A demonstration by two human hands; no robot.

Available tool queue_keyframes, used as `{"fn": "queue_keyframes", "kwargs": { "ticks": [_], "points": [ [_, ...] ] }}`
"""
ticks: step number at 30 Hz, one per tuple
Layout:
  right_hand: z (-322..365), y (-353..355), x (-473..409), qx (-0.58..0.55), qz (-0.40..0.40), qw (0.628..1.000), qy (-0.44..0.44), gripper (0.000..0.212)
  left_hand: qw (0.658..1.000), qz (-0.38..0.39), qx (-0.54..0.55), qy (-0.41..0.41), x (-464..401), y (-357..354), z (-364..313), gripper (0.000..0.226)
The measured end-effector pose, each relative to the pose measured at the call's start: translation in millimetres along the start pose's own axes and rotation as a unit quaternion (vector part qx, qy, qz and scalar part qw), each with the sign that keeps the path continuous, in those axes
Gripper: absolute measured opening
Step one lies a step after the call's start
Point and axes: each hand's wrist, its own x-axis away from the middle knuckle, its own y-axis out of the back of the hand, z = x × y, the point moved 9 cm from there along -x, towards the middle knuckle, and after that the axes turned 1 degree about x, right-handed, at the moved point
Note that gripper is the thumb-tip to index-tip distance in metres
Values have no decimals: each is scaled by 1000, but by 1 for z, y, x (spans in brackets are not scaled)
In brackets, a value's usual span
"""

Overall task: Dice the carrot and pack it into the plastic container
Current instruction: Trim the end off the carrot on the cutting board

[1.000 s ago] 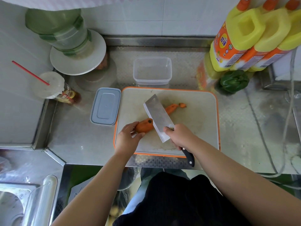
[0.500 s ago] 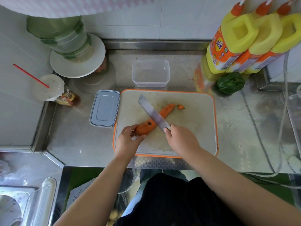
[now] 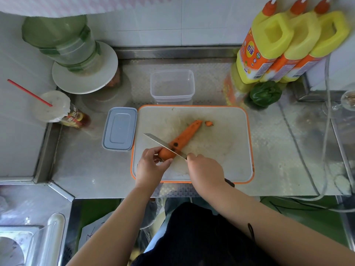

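The left hand (image 3: 150, 167) grips the carrot's (image 3: 185, 138) fat end so it can't roll, while the right hand (image 3: 204, 172) holds the knife (image 3: 164, 145) across it.

white tiled wall (image 3: 146, 25) behind | steel counter (image 3: 80, 169), patterned sheet | sink (image 3: 13, 244) lower left | yellow detergent bottles (image 3: 288, 45) back right | soft daylight

Cutting board (image 3: 221, 150) before me on the counter (image 3: 80, 169); carrot (image 3: 182, 140) on it, my knife (image 3: 163, 145) across it. Container (image 3: 172, 85) behind the board, lid (image 3: 119, 128) left, bottles (image 3: 288, 45) back right.
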Motion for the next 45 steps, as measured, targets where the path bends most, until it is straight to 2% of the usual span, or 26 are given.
{"fn": "queue_keyframes", "kwargs": {
  "ticks": [3,5,8,12,14,17,20,25,35,42,45],
  "points": [
    [3,8,3,-13,-10,1000,-18,28,1000,2,-4,11,1,-1,-1,36],
    [2,5,-1,-16,11,999,-32,28,1000,3,-10,16,2,-3,-1,35],
    [6,9,-4,12,-7,999,-50,22,1000,2,-13,19,3,-5,0,36],
    [14,6,-12,34,-22,998,-54,31,1000,5,-13,28,4,-10,4,35],
    [18,5,-12,9,18,999,-38,23,999,5,-14,31,5,-12,7,36],
    [12,-5,-17,2,35,999,-7,28,999,9,-21,29,4,-13,9,38],
    [4,0,-26,9,31,999,14,27,999,18,-29,22,2,-14,10,39],
    [3,11,-37,57,42,997,37,13,999,28,-34,12,5,-18,10,40],
    [7,27,-33,107,9,990,93,20,998,45,-54,6,2,-18,7,45],
    [-3,30,-33,74,-10,995,69,18,993,70,-85,-42,-10,-12,-2,43],
    [-26,50,-50,41,-22,999,3,23,988,90,-116,-55,-14,-11,-4,44]
  ]
}}
